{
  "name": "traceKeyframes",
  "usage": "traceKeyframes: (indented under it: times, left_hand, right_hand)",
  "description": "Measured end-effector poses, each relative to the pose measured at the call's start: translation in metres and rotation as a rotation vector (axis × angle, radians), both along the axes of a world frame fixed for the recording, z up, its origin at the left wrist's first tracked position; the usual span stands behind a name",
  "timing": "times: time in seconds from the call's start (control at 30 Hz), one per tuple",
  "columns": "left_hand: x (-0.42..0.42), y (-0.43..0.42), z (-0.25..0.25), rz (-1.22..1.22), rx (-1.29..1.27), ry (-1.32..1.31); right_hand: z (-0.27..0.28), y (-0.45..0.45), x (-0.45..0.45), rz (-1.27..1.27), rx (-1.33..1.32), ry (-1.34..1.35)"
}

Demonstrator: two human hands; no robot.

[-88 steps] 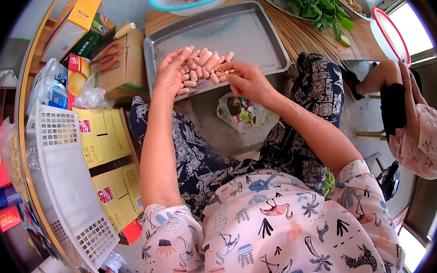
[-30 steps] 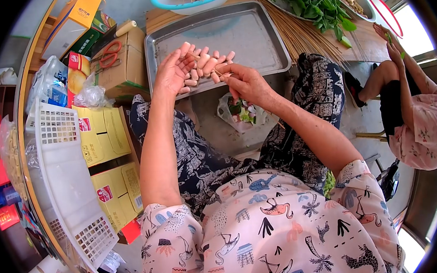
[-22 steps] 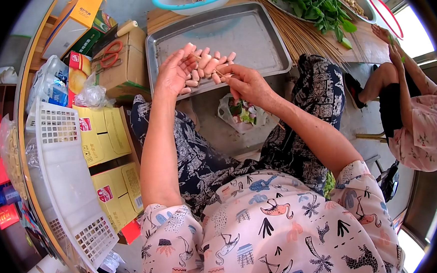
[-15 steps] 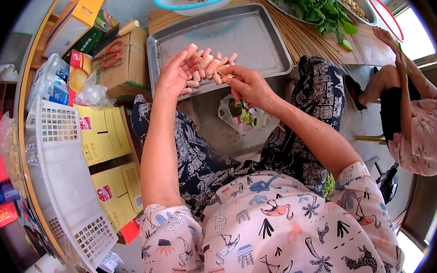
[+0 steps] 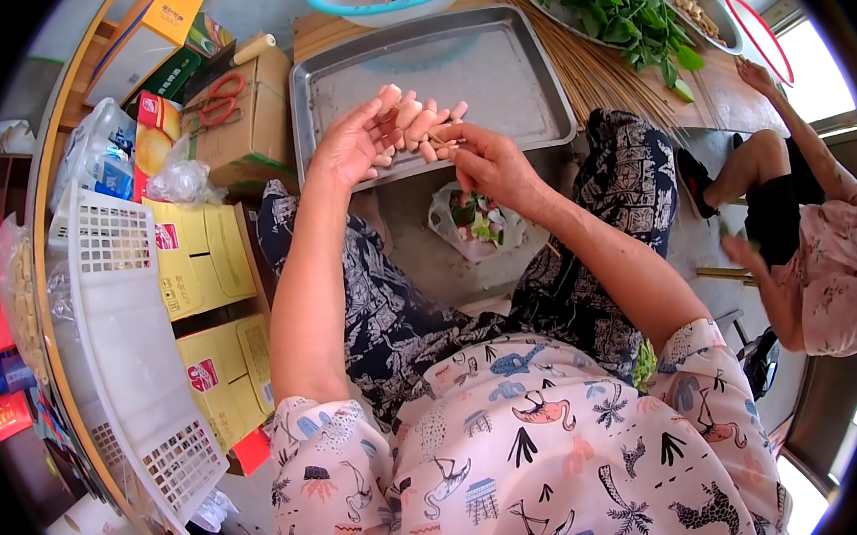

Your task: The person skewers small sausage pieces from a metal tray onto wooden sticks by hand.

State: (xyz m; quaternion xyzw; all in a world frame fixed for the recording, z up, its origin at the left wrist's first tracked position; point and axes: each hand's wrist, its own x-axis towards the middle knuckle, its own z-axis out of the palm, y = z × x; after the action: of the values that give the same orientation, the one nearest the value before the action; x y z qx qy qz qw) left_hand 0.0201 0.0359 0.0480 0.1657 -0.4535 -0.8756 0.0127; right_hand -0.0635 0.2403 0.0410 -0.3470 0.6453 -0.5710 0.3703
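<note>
My left hand point(image 5: 350, 143) is curled at the near edge of a metal tray point(image 5: 556, 113), its fingers closed around small pink sausages point(image 5: 420, 126). Several of these sausages bunch between my two hands, above the tray's near rim. With my right hand point(image 5: 493, 163) I pinch a thin bamboo skewer point(image 5: 448, 141) beside the bunch. Fingers and sausages hide much of the skewer, so I cannot tell how many sausages are on it.
Loose bamboo skewers point(image 5: 588, 62) lie right of the tray, near a plate of green leaves point(image 5: 609, 11). A blue-rimmed bowl point(image 5: 388, 13) stands behind. Scissors point(image 5: 222, 99) rest on a carton at left. A plastic bag point(image 5: 475, 227) sits below; another person point(image 5: 831, 262) is at right.
My hands stay nearly in place, with the fingers and sausages shifting slightly. The other person's hands have moved apart, one dropping toward the lap.
</note>
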Motion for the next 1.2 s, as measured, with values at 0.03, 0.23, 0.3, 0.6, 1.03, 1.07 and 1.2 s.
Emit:
traceKeyframes:
  times: [0.03,0.23,0.3,0.6,1.03,1.07,1.2]
  left_hand:
    - [-0.001,-0.001,-0.002,0.042,-0.005,-0.028]
    - [0.0,0.004,-0.001,0.083,-0.075,-0.044]
    - [-0.001,0.002,-0.003,0.079,-0.066,-0.046]
    - [-0.004,-0.002,-0.007,0.015,-0.041,0.069]
    - [-0.009,-0.02,-0.035,0.158,0.004,0.084]
    - [-0.009,-0.02,-0.037,0.158,0.004,0.084]
    - [-0.008,-0.017,-0.036,0.183,-0.02,0.08]
  right_hand:
    - [0.0,0.0,0.0,-0.01,-0.017,-0.008]
    - [-0.001,-0.002,-0.001,-0.017,0.01,0.034]
    - [-0.004,-0.003,-0.003,-0.002,0.014,0.032]
    - [-0.011,-0.005,-0.004,0.02,0.011,0.042]
    - [-0.005,-0.003,-0.001,0.028,0.048,0.088]
    - [-0.005,-0.003,-0.001,0.028,0.048,0.088]
    - [-0.006,-0.003,-0.002,0.037,0.06,0.091]
